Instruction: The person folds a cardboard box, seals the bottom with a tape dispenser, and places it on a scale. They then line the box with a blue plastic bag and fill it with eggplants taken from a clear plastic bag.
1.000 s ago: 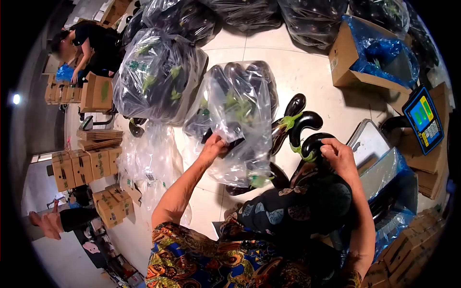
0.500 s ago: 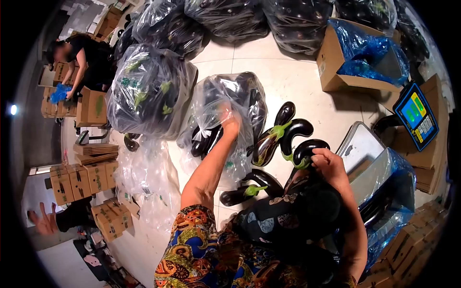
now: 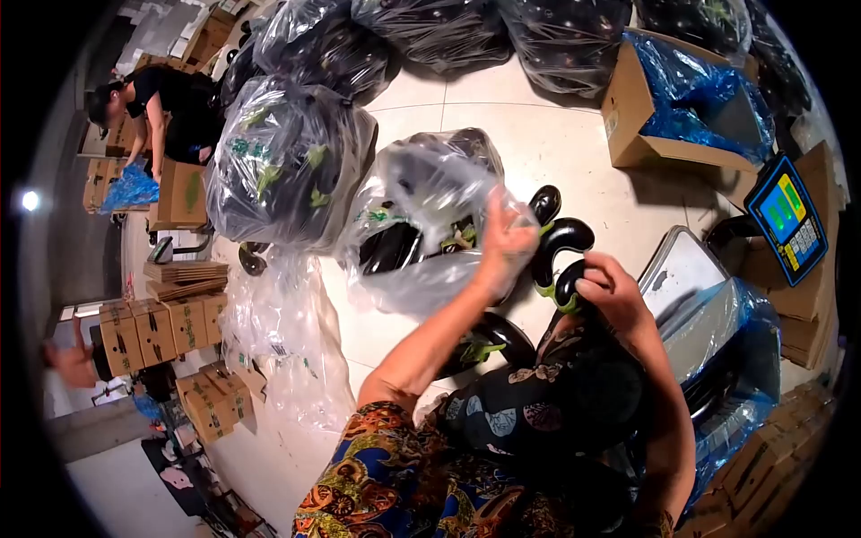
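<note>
My left hand [image 3: 511, 238] is smeared by motion at the right edge of a clear plastic bag [image 3: 413, 291]. Whether its fingers grip the film is not clear. The bag's mouth gapes, showing dark eggplants [image 3: 390, 248] inside. My right hand [image 3: 614, 291] is closed around the end of a glossy eggplant [image 3: 569, 285] with a green cap. Just above it, a curved eggplant [image 3: 567, 236] lies on the floor, with another eggplant [image 3: 545, 204] behind. Near my knee rests one more eggplant [image 3: 507, 338], partly covered by my clothing.
Full bags of eggplants [image 3: 282, 170] stand left and along the back. A blue-lined carton [image 3: 628, 117] sits back right, near a scale display [image 3: 785, 220]. At my right is another blue liner [image 3: 753, 359]. Empty plastic bags [image 3: 282, 332] lie left. Another person [image 3: 166, 112] bends over a carton.
My left hand has swept right from the top of the bag, and the bag's mouth has spread open. My right hand stays on the eggplant, which has tilted more upright.
</note>
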The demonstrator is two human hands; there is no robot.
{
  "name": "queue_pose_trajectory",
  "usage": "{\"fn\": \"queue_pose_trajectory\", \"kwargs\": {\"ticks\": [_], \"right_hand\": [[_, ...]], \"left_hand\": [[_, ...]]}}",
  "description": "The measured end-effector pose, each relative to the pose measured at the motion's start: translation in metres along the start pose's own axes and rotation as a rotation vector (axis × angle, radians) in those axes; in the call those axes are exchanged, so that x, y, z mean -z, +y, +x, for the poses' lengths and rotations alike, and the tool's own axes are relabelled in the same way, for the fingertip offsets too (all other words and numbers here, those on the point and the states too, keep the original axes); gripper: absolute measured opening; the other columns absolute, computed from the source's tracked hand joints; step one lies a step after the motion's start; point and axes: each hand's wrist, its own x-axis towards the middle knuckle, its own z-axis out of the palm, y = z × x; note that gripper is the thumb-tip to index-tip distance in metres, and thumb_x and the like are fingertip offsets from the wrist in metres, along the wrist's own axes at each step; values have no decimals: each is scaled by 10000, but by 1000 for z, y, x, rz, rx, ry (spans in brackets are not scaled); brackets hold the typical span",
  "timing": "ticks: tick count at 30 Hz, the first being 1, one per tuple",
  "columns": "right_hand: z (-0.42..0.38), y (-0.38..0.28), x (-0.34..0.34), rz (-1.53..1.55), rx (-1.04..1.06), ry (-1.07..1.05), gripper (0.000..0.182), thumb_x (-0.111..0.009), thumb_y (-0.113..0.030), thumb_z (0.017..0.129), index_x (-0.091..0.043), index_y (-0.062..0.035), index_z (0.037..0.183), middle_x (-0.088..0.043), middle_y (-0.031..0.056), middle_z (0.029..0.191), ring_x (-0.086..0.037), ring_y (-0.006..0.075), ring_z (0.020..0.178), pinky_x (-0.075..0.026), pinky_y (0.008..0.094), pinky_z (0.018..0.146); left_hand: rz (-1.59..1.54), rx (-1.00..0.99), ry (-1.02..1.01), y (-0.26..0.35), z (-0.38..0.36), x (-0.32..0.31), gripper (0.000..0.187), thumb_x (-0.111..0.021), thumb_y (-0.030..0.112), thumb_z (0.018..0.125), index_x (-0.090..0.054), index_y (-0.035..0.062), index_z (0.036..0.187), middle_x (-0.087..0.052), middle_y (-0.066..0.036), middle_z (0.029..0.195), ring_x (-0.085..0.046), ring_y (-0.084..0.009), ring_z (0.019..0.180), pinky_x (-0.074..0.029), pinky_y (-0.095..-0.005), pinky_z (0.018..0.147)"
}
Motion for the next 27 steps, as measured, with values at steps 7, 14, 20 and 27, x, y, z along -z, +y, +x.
{"fn": "queue_pose_trajectory", "kwargs": {"ticks": [7, 14, 20, 27], "right_hand": [[38, -67, -29, -603, 503, 112, 803, -717, -372, 785, -376, 62, 1368, -471, 249, 1317, -489, 391, 1157, -401, 415, 980], [97, -52, -50, -761, 464, -13, 562, -673, -278, 808, -508, -3, 1270, -622, 242, 1073, -586, 431, 964, -461, 483, 853], [119, -28, -49, -660, 711, -104, 149, -526, -67, 785, -607, -14, 899, -628, 222, 820, -597, 437, 791, -490, 479, 678], [109, -115, -59, -321, 624, 16, 256, -500, -203, 958, -516, 11, 819, -424, 116, 640, -381, 124, 625, -398, 301, 569]], "left_hand": [[731, -433, -134, -32, 5, -33, 475, -532, 53, 850, -516, 95, 1322, -535, -173, 1224, -619, -303, 872, -501, -325, 811], [778, -502, -128, -18, -18, -35, 197, -612, 131, 781, -653, -2, 920, -645, -199, 882, -621, -366, 863, -495, -430, 749], [471, -474, -436, -53, -38, -54, 183, -637, 114, 756, -647, 38, 921, -651, -131, 903, -627, -281, 865, -487, -369, 756], [-334, 188, -297, 2, -54, 38, 303, -676, 119, 818, -609, 57, 1106, -628, -64, 1009, -611, -187, 861, -511, -286, 777]]}}
